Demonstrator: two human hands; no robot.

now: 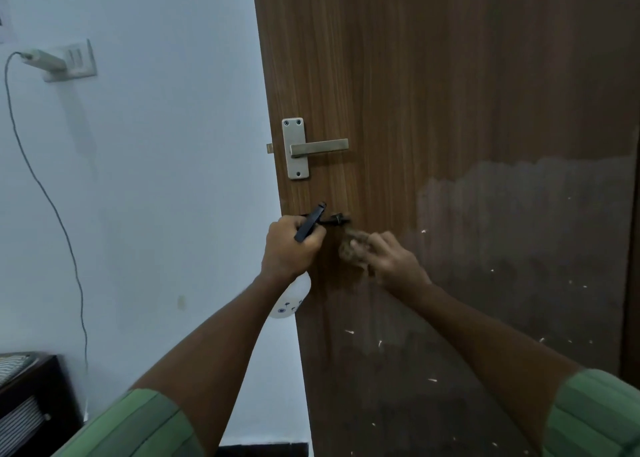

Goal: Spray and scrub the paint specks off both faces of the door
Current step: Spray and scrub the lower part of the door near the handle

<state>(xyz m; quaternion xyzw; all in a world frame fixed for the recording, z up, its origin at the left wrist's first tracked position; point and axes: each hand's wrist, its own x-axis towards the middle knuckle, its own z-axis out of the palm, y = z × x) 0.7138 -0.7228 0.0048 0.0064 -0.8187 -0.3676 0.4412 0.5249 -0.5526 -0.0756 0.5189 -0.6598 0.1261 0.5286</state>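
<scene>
The brown wooden door (450, 110) fills the right part of the view, with its free edge near the middle. Its lower half looks duller and greyish, and small white paint specks (349, 332) are scattered over that lower area. A metal lever handle (318, 148) on a plate sits close to the door's left edge, above both hands.

The right hand (388, 259) presses a brownish scrubbing pad (351, 250) against the door face, below the handle; its fingers (374, 242) are curled over the pad and hold it. The pad is blurred, so its shape is not clear.

The left hand (289, 245) grips the neck of a spray bottle (291, 301), fingers wrapped around it under the black trigger head (311, 223). The nozzle points right, toward the door, just beside the pad. The white bottle body hangs below the hand, beside the door edge.

Both forearms come out of green striped sleeves (595, 418).

To the left is a pale wall (156, 179) with a switch plate (74, 60), a charger plugged in and a cable hanging down. Dark furniture (31, 404) stands at the lower left corner.
</scene>
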